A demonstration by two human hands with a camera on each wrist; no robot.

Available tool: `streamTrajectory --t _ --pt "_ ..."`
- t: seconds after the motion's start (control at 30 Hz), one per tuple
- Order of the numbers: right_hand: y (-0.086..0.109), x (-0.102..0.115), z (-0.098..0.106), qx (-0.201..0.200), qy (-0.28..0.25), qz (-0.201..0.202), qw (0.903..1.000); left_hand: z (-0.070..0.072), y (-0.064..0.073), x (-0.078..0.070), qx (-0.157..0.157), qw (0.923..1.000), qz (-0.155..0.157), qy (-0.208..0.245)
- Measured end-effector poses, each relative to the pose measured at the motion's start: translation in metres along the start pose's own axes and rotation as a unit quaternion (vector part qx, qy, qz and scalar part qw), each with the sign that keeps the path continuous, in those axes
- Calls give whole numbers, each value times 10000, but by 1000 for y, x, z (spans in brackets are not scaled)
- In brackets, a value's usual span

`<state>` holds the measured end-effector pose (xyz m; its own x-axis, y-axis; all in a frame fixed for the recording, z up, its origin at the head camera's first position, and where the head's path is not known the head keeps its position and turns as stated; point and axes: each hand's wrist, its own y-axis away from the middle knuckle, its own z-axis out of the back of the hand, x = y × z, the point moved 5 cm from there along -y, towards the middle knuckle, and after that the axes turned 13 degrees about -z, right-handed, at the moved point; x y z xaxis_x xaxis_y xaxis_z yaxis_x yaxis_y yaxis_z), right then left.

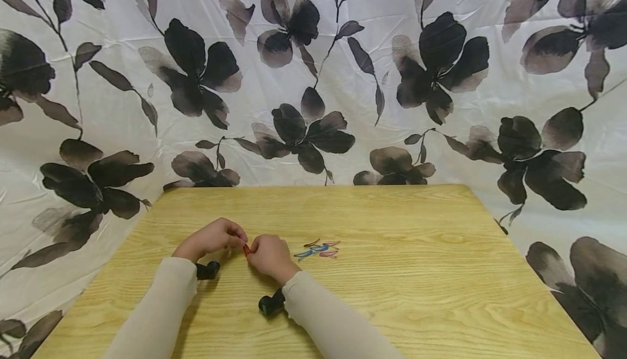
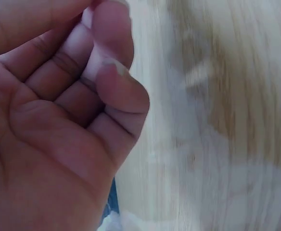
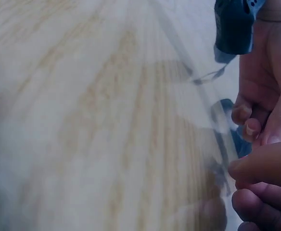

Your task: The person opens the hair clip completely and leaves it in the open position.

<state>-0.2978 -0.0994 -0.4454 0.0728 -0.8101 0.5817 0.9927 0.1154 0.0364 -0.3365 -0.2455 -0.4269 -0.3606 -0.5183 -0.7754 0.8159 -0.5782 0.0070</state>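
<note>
My right hand [image 1: 269, 254] pinches a small red-brown hair clip [image 1: 247, 249] between thumb and fingers, left of the table's middle. From the other side my left hand [image 1: 215, 236] reaches in, its thumb and forefinger meeting at the clip's upper end. In the left wrist view, the left hand [image 2: 58, 110] has curled fingers, with the pinching tips cut off by the upper edge. The right wrist view has the right hand [image 3: 265, 178] close in front of the left hand [image 3: 270, 82], the clip hidden behind fingers.
Several snap hair clips [image 1: 319, 248], blue, pink and red-brown, lie in a loose cluster right of my right hand. They rest on a wood-grain table [image 1: 416, 272]. Behind it hangs a white cloth [image 1: 372, 130] with dark flowers. Black wrist cameras [image 1: 271, 303] sit under the cuffs.
</note>
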Motion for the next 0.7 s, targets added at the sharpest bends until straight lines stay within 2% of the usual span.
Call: streamTrajectory --t 0.3,0.5,0.7 --pt "-2 -6 8 -17 -855 -14 9963 1 -4 -4 -383 9991 -46 -180" --pt "-4 -10 11 47 -1413 -84 9899 1 -5 -9 -572 9980 -116 -239" --pt "-8 -17 12 82 -1941 -298 9805 0 -4 -11 -665 9975 -25 -237"
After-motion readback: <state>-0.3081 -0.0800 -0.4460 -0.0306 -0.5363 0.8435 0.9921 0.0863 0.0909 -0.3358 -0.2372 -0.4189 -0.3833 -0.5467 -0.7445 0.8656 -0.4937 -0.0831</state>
